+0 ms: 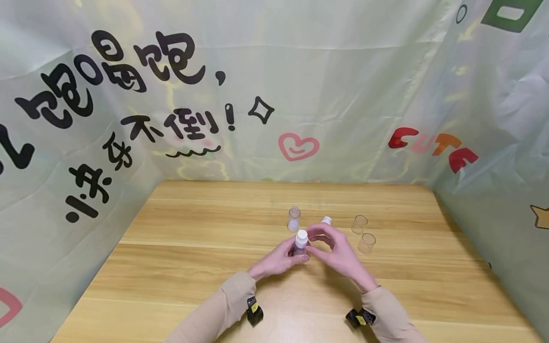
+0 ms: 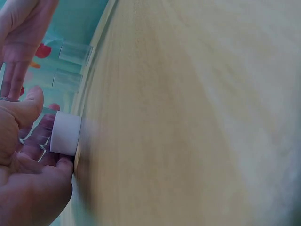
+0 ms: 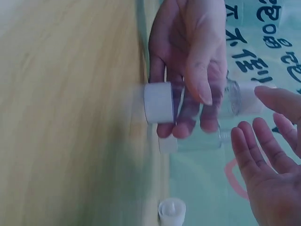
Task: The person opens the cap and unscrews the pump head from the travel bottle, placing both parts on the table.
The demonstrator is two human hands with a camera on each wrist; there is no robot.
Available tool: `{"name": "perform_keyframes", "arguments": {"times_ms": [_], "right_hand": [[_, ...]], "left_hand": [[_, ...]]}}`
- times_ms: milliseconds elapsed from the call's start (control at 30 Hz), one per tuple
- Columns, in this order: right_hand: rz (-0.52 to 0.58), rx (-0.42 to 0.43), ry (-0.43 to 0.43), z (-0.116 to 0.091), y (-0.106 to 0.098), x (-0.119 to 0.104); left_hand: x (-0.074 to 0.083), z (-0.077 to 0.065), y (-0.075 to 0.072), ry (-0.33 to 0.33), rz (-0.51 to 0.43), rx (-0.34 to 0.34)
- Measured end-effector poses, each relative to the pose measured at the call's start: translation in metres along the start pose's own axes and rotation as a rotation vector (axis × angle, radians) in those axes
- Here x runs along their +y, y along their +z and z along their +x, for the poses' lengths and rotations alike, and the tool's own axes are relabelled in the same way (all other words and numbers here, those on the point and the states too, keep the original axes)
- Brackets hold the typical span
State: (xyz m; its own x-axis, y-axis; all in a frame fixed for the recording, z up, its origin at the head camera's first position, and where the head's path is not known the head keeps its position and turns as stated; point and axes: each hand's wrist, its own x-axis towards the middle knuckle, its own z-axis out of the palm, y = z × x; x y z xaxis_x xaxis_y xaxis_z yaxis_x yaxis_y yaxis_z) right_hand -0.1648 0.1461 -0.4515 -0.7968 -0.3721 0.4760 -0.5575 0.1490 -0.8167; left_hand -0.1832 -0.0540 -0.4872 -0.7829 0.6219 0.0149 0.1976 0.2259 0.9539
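Note:
My left hand (image 1: 280, 258) grips a small clear bottle (image 3: 230, 98) with a white base (image 2: 66, 133) and a white top (image 1: 302, 237). It stands upright close over the table, with fingers wrapped round its body. My right hand (image 1: 339, 250) is beside the white top, thumb and fingers apart and loosely bent. In the right wrist view the right thumb (image 3: 277, 100) overlaps the edge of that top. Behind the hands stands a second clear bottle (image 1: 294, 220) with a white base. A small white piece (image 1: 327, 220) shows behind the right hand, partly hidden.
Two clear open cylinders (image 1: 359, 225) (image 1: 366, 243) stand on the wooden table (image 1: 193, 267) to the right of the hands. A printed fabric backdrop (image 1: 343, 85) surrounds the table at the back and sides.

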Motion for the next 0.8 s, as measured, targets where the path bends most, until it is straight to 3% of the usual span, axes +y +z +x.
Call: {"name": "perform_keyframes", "arguments": {"times_ms": [367,800], "right_hand": [[-0.083,0.075,-0.062,0.006,0.017,0.001],[-0.135,0.12,-0.024,0.008,0.023,-0.002]], "left_hand": [[0.002,-0.003,-0.001,-0.012,0.031,0.002],[0.001,-0.001,-0.001,-0.003,0.024,-0.01]]}}
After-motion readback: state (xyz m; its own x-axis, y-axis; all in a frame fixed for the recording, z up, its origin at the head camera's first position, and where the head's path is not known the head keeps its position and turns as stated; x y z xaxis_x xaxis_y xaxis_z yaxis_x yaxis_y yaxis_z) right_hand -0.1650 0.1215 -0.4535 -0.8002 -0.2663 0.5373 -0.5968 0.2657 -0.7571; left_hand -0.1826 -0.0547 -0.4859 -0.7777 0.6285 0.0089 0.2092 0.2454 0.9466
